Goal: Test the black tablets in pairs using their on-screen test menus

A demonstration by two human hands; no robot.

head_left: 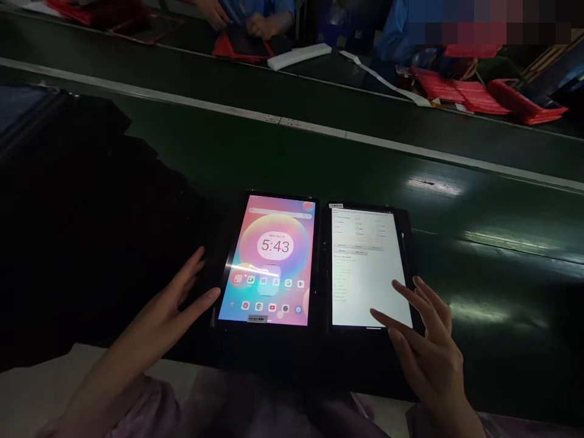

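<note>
Currently two tablets lie flat, side by side, on the dark green tabletop [479,201], their long edges just beside each other, both screens lit.

Far left: a dark, unlit mass covers the tabletop; cannot tell what it is.

Left hand [176,298]: palm half-turned, fingers extended and loosely spread, grip wide, holding nothing. Thumb tip lies at the lower left edge of the left tablet [269,260]; whether it touches the frame cannot be told for certain. The other fingers hang just left of that tablet over the dark surface.

Left tablet: upright portrait format, colourful home screen with a round clock widget reading 5:43, rows of app icons below, a small barcode sticker at the bottom edge.

Right tablet [365,267]: same orientation, white screen with small checkboxes, grey buttons and lines of green text too small to read. A small label sits at its top left corner.

Right hand [424,347]: fingers slightly spread and lightly curled, grip wide, nothing held. Fingertips sit over the lower right corner of the right tablet's screen; the index finger [381,319] points toward the bottom of the display, contact uncertain.

Background, beyond a pale strip [292,125] running across the surface: another person's hands [241,21] in blue sleeves rest on a red case [241,48]; a white block [298,56] lies just right of it. Further right, more red cases [474,94] are stacked near a second person in blue.
</note>
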